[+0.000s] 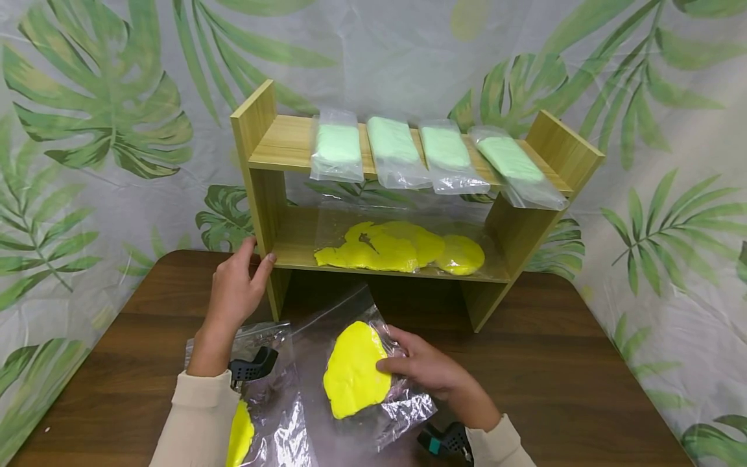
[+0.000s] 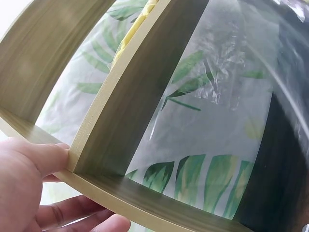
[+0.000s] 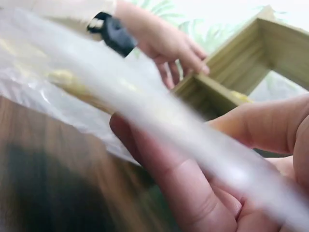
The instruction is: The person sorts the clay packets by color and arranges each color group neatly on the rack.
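Note:
A small wooden shelf [image 1: 268, 149] stands on the table. My left hand [image 1: 236, 285] grips its left side panel at the lower board, thumb at the front edge, as the left wrist view [image 2: 29, 188] also shows. In front of the shelf, my right hand [image 1: 428, 363] pinches a clear plastic bag holding a flattened yellow slime-like lump [image 1: 356, 373], thumb on top and fingers beneath. Several more flattened yellow lumps in clear bags [image 1: 385, 246] lie on the lower board. Another bag with a yellow lump [image 1: 239, 434] lies under my left forearm, partly hidden.
Across the top board lie several clear bags with pale green slabs [image 1: 338, 144], their ends hanging over the front edge. The dark wooden table [image 1: 560, 376] extends to both sides. A leaf-patterned cloth [image 1: 397, 52] hangs behind.

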Available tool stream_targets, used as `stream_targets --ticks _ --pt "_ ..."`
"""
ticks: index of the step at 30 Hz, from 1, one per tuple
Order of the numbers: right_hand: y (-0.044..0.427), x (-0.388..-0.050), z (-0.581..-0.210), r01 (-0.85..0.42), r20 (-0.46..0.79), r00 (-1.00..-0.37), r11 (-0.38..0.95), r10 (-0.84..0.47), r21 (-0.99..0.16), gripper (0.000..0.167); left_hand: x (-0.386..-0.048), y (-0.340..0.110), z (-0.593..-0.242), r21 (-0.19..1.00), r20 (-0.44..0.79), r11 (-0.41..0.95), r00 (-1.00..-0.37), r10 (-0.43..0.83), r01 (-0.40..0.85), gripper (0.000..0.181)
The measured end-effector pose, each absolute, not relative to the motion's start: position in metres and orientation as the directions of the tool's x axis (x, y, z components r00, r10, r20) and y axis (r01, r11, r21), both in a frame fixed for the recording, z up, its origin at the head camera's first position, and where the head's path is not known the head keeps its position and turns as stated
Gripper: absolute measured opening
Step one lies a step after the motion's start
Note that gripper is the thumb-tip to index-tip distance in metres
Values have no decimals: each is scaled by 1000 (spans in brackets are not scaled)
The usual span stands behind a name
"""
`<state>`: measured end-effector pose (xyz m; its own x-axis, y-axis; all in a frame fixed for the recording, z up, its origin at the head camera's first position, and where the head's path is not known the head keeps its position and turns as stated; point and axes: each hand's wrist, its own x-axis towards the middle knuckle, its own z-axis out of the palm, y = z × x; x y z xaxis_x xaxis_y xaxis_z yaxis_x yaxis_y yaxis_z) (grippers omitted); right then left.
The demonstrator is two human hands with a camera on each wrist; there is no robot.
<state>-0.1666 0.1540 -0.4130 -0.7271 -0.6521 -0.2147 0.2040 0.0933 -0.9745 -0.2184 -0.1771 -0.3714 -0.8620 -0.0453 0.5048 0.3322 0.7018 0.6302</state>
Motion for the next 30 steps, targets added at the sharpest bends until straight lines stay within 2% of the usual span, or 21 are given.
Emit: stream_targets --ticks 5,8,12,15,19,25,30 --pt "158 -165 -402 217 -163 -701 10 -694 -976 65 -219 -177 -372 624 512 708 -858 -49 331 38" --pt "160 -163 -396 223 -164 -697 7 -698 -975 64 -219 -177 -372 621 513 711 -857 -50 330 38" --pt "162 -161 -389 130 -112 -702 29 -703 -991 63 -219 -177 -372 623 512 710 -857 -51 329 38" --pt "163 -160 -385 58 -40 -674 2 -738 -998 58 -219 -177 -372 624 510 710 -858 -54 326 38" --pt "163 -159 -379 23 47 -617 -78 -785 -997 49 -219 -177 -372 625 507 711 -860 -57 322 37" --pt "166 -157 -370 -67 157 -587 -146 -794 -987 42 -219 -177 -372 625 509 711 -859 -59 322 37" --pt "168 -160 -359 -258 321 -538 -210 -779 -943 41 -219 -177 -372 621 513 713 -857 -55 326 37"
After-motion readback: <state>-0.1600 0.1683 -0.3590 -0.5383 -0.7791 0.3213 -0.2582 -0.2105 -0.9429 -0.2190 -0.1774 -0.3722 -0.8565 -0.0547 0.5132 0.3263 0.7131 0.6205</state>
